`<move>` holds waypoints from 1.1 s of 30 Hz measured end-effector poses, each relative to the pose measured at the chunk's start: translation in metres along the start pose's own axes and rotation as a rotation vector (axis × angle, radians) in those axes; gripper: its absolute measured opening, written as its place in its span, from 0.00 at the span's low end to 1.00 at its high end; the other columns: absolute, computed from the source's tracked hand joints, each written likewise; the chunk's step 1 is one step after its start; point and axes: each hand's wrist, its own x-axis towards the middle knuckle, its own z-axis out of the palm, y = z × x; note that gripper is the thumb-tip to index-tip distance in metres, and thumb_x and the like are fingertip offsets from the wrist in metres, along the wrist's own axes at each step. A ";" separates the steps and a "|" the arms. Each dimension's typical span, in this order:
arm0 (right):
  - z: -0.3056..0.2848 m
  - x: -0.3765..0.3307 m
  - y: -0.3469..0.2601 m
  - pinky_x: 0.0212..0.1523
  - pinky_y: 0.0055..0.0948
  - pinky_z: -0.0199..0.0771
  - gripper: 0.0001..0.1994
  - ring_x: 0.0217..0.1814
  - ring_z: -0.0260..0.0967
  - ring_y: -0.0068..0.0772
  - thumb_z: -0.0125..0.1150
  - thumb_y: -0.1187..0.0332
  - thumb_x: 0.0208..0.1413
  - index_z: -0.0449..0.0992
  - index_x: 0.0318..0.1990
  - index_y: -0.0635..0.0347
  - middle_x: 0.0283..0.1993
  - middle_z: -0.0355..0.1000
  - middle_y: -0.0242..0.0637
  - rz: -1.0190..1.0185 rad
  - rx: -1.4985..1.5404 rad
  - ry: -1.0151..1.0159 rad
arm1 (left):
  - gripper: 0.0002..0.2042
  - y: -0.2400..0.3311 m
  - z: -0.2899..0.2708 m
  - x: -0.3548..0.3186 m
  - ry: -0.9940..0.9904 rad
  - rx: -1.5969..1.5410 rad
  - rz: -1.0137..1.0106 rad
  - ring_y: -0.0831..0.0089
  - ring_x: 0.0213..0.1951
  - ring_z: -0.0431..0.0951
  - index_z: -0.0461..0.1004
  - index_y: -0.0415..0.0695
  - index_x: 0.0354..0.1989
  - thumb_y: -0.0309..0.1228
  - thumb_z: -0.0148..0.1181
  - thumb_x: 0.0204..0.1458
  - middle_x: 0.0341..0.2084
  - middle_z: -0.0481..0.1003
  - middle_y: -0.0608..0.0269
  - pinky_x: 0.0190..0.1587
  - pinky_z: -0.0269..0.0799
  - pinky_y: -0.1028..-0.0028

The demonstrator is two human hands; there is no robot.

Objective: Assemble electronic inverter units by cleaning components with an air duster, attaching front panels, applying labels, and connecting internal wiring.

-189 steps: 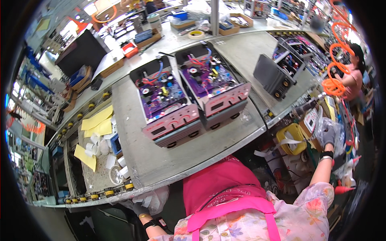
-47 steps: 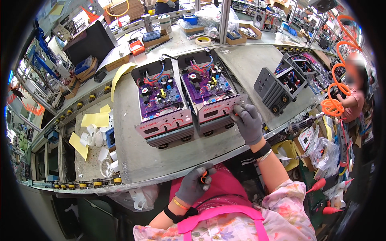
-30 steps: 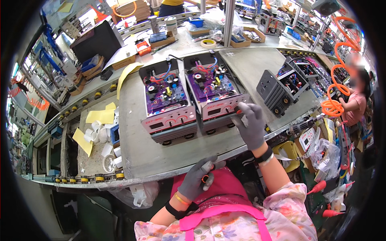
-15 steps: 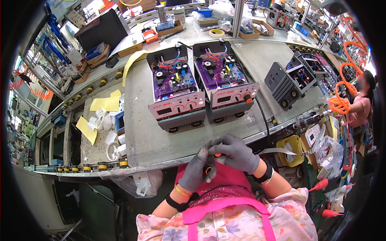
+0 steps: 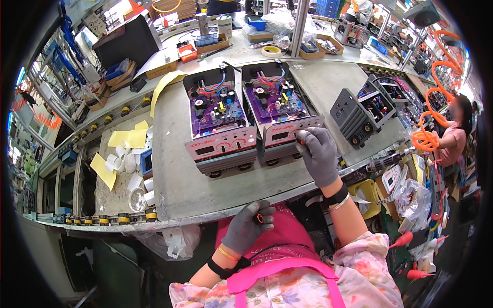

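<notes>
My right hand [image 5: 319, 154], in a grey glove, reaches to the front panel of the right-hand machine [image 5: 282, 136]. Between its fingertips is a small dark knob [image 5: 300, 139], held against or right at the panel; the glove hides the panel's right end. Close to my apron, below the table edge, my left hand [image 5: 245, 227] is curled around a black knob with an orange ring [image 5: 258, 219]. The left-hand machine [image 5: 221, 143] stands alongside, its cover off. Purple circuit boards and coloured wires show inside both.
A dark grey machine body [image 5: 354, 118] sits tilted on the right of the bench. Yellow sheets [image 5: 126, 137] and white rolls lie at the left. A power screwdriver [image 5: 380, 163] and a yellow bin [image 5: 365, 194] are at the right edge. A co-worker [image 5: 454, 136] is at far right.
My right hand has moved from beside my left hand up and forward to the right-hand machine's panel, carrying a knob. My left hand stays low, holding its knob. The view has shifted slightly.
</notes>
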 end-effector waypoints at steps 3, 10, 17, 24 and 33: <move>0.008 0.000 0.003 0.40 0.40 0.71 0.17 0.41 0.69 0.44 0.69 0.73 0.42 0.75 0.43 0.55 0.38 0.70 0.36 -0.049 -0.098 -0.014 | 0.16 0.001 -0.004 -0.002 0.023 0.003 0.009 0.69 0.37 0.78 0.71 0.40 0.51 0.39 0.52 0.62 0.42 0.77 0.55 0.40 0.77 0.69; 0.015 -0.004 0.008 0.42 0.37 0.70 0.17 0.41 0.69 0.39 0.68 0.70 0.43 0.75 0.43 0.53 0.37 0.69 0.33 -0.114 -0.168 -0.015 | 0.15 0.001 -0.006 0.000 0.065 -0.009 -0.004 0.68 0.36 0.76 0.72 0.40 0.50 0.37 0.52 0.61 0.39 0.78 0.56 0.39 0.73 0.69; 0.016 -0.002 0.013 0.41 0.35 0.69 0.14 0.41 0.68 0.36 0.63 0.73 0.44 0.77 0.42 0.56 0.39 0.70 0.32 -0.233 -0.193 -0.025 | 0.15 0.000 -0.006 0.005 0.056 0.002 -0.015 0.71 0.36 0.76 0.72 0.40 0.50 0.37 0.51 0.62 0.39 0.78 0.57 0.39 0.72 0.71; 0.015 -0.003 0.015 0.42 0.36 0.70 0.14 0.40 0.68 0.36 0.61 0.73 0.46 0.77 0.43 0.59 0.38 0.70 0.33 -0.257 -0.236 -0.125 | 0.15 -0.006 -0.011 0.012 0.047 0.043 -0.047 0.71 0.36 0.76 0.71 0.42 0.50 0.38 0.51 0.62 0.39 0.77 0.59 0.39 0.75 0.69; 0.000 -0.002 -0.026 0.42 0.36 0.70 0.20 0.40 0.69 0.39 0.69 0.70 0.42 0.77 0.47 0.54 0.39 0.71 0.35 -0.044 -0.103 -0.006 | 0.19 0.004 0.000 0.001 0.023 -0.008 0.040 0.68 0.39 0.77 0.69 0.40 0.53 0.42 0.50 0.63 0.42 0.76 0.56 0.43 0.75 0.66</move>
